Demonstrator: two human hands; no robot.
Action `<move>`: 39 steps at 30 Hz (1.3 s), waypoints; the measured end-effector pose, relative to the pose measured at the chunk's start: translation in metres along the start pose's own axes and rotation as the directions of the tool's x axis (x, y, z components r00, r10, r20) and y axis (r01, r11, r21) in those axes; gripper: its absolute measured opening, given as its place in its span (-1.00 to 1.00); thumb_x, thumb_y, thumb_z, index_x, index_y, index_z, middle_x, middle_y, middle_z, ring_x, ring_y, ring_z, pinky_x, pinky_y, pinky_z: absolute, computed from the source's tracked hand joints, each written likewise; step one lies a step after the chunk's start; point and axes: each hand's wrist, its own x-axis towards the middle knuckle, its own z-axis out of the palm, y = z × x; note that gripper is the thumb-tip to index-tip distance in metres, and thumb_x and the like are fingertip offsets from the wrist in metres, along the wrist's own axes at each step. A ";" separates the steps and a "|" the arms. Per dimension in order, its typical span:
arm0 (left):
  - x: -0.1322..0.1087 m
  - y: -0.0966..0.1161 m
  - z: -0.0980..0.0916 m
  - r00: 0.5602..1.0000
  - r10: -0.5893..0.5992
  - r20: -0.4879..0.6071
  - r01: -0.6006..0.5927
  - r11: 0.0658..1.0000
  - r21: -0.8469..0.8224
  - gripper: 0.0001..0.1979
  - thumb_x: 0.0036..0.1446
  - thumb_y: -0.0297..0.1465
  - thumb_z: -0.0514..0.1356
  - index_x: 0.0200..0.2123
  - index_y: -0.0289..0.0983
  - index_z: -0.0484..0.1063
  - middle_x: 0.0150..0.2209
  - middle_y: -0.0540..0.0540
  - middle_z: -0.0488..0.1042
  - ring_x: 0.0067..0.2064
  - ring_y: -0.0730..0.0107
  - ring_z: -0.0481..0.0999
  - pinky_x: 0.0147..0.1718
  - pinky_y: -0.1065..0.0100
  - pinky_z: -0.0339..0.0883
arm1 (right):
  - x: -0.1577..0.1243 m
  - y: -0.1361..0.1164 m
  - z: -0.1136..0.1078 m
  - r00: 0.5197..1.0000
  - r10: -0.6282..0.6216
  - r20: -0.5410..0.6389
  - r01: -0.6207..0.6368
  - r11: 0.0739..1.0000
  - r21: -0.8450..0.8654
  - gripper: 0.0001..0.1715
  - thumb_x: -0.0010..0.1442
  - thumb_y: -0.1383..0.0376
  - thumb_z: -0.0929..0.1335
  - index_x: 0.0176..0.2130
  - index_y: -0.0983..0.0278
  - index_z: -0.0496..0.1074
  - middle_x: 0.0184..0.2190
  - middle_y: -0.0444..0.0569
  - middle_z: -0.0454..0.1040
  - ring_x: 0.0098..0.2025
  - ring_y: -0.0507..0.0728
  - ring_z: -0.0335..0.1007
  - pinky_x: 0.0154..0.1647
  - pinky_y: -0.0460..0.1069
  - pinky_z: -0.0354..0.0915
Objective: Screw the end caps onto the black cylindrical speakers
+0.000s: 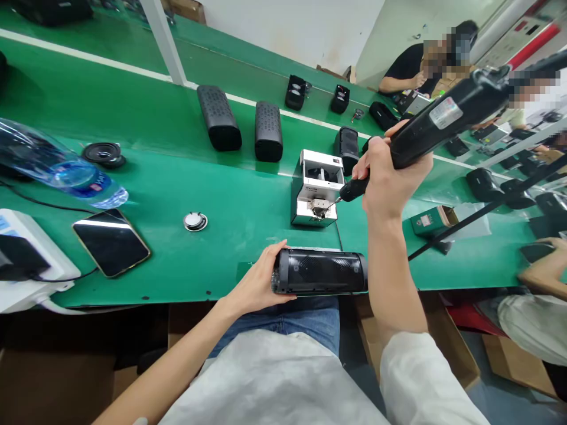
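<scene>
- As I look down through the head camera from my distant post, I log one black speaker (325, 273), lying lengthwise at the near edge of the green bench (163, 265), before the wearer's lap; whether it rests there or is held just above, I cannot tell.
- Left hand (257, 282): fingers closed about the speaker's left end, thumb along the near side.
- Right hand (394, 177): fingers wrapped around one black electric screwdriver (427, 124), pale label on its body, tilted with the bit down and leftward.
- Screw feeder (319, 184), one, silver and black: standing beyond the speaker. I see the bit at its front block; contact, I cannot tell.
- Round silver part (195, 221), one: left of the feeder, well apart.
- Dark patterned casings (219, 118), two: side by side farther back.
- Left end of the bench: black phone (111, 243), clear bottle (71, 174), black ring-shaped part (104, 154).
- Right: small green box (434, 222), open at one end.
- Co-worker in a dark top (401, 75): seated at the far right.
</scene>
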 end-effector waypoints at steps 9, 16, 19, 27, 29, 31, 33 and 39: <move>0.000 -0.004 0.002 1.000 -0.020 0.007 0.020 0.998 -0.065 0.33 0.07 -0.24 0.66 0.66 0.00 -0.14 0.50 -0.36 0.30 0.51 -0.36 0.39 0.44 -0.37 0.42 | -0.002 -0.007 0.003 0.997 0.076 -0.026 -0.079 0.987 -0.138 -0.71 0.29 0.23 0.56 -0.18 0.05 0.39 -0.62 -0.35 0.19 -0.67 0.03 0.03 -0.55 0.05 0.20; 0.001 -0.006 0.004 1.000 0.024 0.002 -0.024 0.999 -0.045 0.34 0.06 -0.21 0.68 0.65 -0.08 -0.13 0.52 -0.45 0.26 0.56 -0.42 0.33 0.49 -0.41 0.34 | -0.019 -0.070 0.012 0.981 0.195 -0.012 -0.195 0.980 -0.024 -0.81 0.21 0.38 0.48 -0.21 0.08 0.49 -0.59 -0.32 0.13 -0.68 0.01 0.09 -0.67 -0.01 0.10; 0.001 -0.006 0.004 0.999 0.030 0.013 -0.030 0.999 -0.044 0.36 0.05 -0.21 0.68 0.65 -0.09 -0.15 0.51 -0.46 0.28 0.55 -0.42 0.34 0.49 -0.39 0.33 | -0.029 -0.098 0.026 0.969 0.245 0.031 -0.245 0.970 -0.005 -0.81 0.19 0.37 0.47 -0.24 0.05 0.51 -0.57 -0.30 0.12 -0.66 0.00 0.08 -0.69 -0.01 0.17; 0.001 -0.005 0.004 1.000 0.002 0.019 -0.001 0.998 -0.064 0.35 0.02 -0.25 0.68 0.65 -0.10 -0.11 0.52 -0.46 0.27 0.57 -0.40 0.33 0.51 -0.39 0.31 | -0.044 -0.112 0.051 0.971 0.209 0.116 -0.220 0.972 0.087 -0.74 0.20 0.47 0.49 -0.22 0.08 0.59 -0.60 -0.29 0.19 -0.68 -0.04 0.08 -0.72 -0.04 0.17; 0.001 -0.005 0.004 1.000 0.003 0.007 -0.002 0.997 -0.073 0.33 0.02 -0.26 0.68 0.64 -0.10 -0.07 0.54 -0.45 0.25 0.58 -0.41 0.31 0.52 -0.40 0.29 | -0.047 -0.105 0.052 0.965 0.223 0.136 -0.241 0.961 0.132 -0.74 0.20 0.47 0.51 -0.19 0.10 0.59 -0.60 -0.31 0.25 -0.69 -0.03 0.11 -0.71 -0.04 0.17; 0.001 -0.005 0.004 1.000 0.006 -0.002 -0.006 0.997 -0.080 0.31 0.00 -0.26 0.69 0.63 -0.10 -0.02 0.53 -0.44 0.26 0.58 -0.41 0.30 0.52 -0.41 0.29 | -0.054 -0.096 0.052 0.957 0.249 0.151 -0.272 0.950 0.154 -0.75 0.24 0.45 0.51 -0.14 0.11 0.57 -0.59 -0.33 0.32 -0.69 -0.03 0.18 -0.68 -0.05 0.21; 0.002 -0.004 0.004 1.000 0.001 -0.012 -0.002 0.996 -0.086 0.27 -0.01 -0.28 0.68 0.60 -0.11 0.03 0.51 -0.42 0.29 0.55 -0.41 0.33 0.50 -0.41 0.32 | -0.065 -0.086 0.052 0.934 0.309 0.178 -0.336 0.929 0.152 -0.78 0.28 0.38 0.52 -0.11 0.11 0.54 -0.57 -0.34 0.36 -0.67 -0.03 0.24 -0.65 -0.06 0.27; 0.002 -0.010 0.007 0.999 -0.027 -0.032 0.025 0.996 -0.085 0.03 0.10 -0.36 0.58 0.49 -0.09 0.09 0.40 -0.36 0.35 0.41 -0.37 0.48 0.37 -0.43 0.47 | -0.088 -0.059 0.054 0.764 0.587 0.268 -0.617 0.786 0.041 -0.46 0.06 0.07 0.72 -0.24 0.15 0.42 -0.56 -0.30 0.39 -0.61 -0.01 0.26 -0.59 -0.03 0.29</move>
